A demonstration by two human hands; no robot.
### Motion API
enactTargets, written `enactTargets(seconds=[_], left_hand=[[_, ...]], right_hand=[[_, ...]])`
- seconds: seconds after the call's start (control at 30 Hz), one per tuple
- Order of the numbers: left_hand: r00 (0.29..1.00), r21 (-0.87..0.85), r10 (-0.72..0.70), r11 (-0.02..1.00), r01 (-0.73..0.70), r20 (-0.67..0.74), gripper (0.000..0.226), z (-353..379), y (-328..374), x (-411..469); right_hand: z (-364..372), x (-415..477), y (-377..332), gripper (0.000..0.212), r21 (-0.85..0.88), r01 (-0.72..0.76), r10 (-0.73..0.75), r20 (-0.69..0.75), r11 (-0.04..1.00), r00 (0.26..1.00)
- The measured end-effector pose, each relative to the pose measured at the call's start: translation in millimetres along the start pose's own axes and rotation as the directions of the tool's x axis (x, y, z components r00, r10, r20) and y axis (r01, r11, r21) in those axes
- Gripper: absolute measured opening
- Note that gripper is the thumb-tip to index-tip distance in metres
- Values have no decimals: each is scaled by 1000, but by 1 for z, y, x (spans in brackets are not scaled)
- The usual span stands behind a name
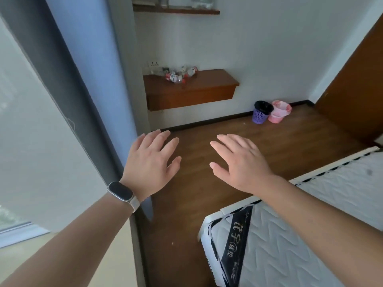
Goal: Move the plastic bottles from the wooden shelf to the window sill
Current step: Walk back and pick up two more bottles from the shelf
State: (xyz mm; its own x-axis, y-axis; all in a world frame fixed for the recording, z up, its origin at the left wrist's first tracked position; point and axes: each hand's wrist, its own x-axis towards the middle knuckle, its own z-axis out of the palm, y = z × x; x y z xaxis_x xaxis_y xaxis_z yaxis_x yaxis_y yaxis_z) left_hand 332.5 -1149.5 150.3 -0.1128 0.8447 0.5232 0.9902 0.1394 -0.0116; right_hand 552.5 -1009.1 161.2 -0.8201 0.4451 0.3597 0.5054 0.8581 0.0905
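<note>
Both of my hands are hanging empty in front of me, palms down and fingers spread, gripping nothing. I am holding my left hand (152, 162), with a dark watch (121, 193) on its wrist, just beside the blue curtain (97, 83), and my right hand (238, 162) is floating over the brown floor (207, 193), near the corner of the white mattress (290, 235).

Well beyond my fingertips, the plastic bottles (179, 73) are lying in a loose heap on the wooden shelf (203, 88) fixed to the far wall. They are resting on their sides, their long axes running in mixed directions, several slanting with red caps toward the right; they are too small for me to count.

At my far left, the window sill (22, 235) is showing as a pale ledge under the glass. A purple bin (261, 114) and a pink bin (278, 114) are standing touching on the floor by the wall.
</note>
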Motion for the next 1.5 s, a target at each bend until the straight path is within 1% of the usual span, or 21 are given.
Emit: enactTargets(seconds=[0.07, 0.13, 0.33, 0.5, 0.57, 0.6, 0.7, 0.83, 0.97, 1.03, 1.2, 1.33, 1.43, 1.5], left_hand=[[999, -11, 18, 1000, -18, -32, 41, 8, -6, 13], [999, -11, 26, 1000, -26, -30, 40, 17, -14, 29], [999, -6, 49, 999, -49, 11, 43, 56, -29, 82], [995, 45, 46, 998, -50, 85, 46, 86, -44, 133], [993, 77, 53, 995, -61, 104, 47, 95, -50, 156], [993, 90, 59, 994, -69, 104, 46, 98, -52, 165], [993, 105, 73, 991, -83, 95, 45, 109, -55, 202], [990, 104, 106, 988, -116, 94, 49, 118, -56, 242], [987, 79, 158, 984, -161, 41, 47, 129, -66, 273], [985, 63, 168, 983, -170, 28, 45, 137, -76, 289], [989, 45, 145, 988, -146, 26, 46, 164, -113, 324], [989, 31, 143, 989, -145, 43, 47, 186, -156, 361], [986, 31, 147, 988, -150, 78, 50, 206, -191, 393], [984, 28, 161, 986, -163, 72, 51, 219, -216, 413]], right_hand=[[2, 11, 9, 54, -18, -22, 23, 14, 1000, 1000], [5, 25, 17, 54, -18, -51, 51, 22, 999, 998], [34, 65, 53, 55, -1, -87, 87, 59, 996, 994], [66, 109, 95, 56, 37, -113, 110, 75, 993, 991], [74, 130, 112, 55, 52, -109, 106, 59, 993, 993], [77, 138, 119, 55, 52, -103, 101, 47, 993, 994], [84, 164, 146, 55, 69, -146, 145, 30, 987, 989], [89, 188, 167, 55, 69, -163, 160, 44, 984, 986], [89, 210, 183, 55, 54, -175, 174, 24, 983, 984], [90, 224, 190, 54, 41, -177, 177, 17, 983, 984], [105, 272, 196, 53, 12, -200, 199, 25, 980, 980], [122, 322, 191, 54, -24, -238, 239, 63, 971, 969], [133, 366, 189, 57, -12, -287, 287, 73, 958, 955], [141, 396, 189, 62, -12, -306, 306, 83, 952, 948]])
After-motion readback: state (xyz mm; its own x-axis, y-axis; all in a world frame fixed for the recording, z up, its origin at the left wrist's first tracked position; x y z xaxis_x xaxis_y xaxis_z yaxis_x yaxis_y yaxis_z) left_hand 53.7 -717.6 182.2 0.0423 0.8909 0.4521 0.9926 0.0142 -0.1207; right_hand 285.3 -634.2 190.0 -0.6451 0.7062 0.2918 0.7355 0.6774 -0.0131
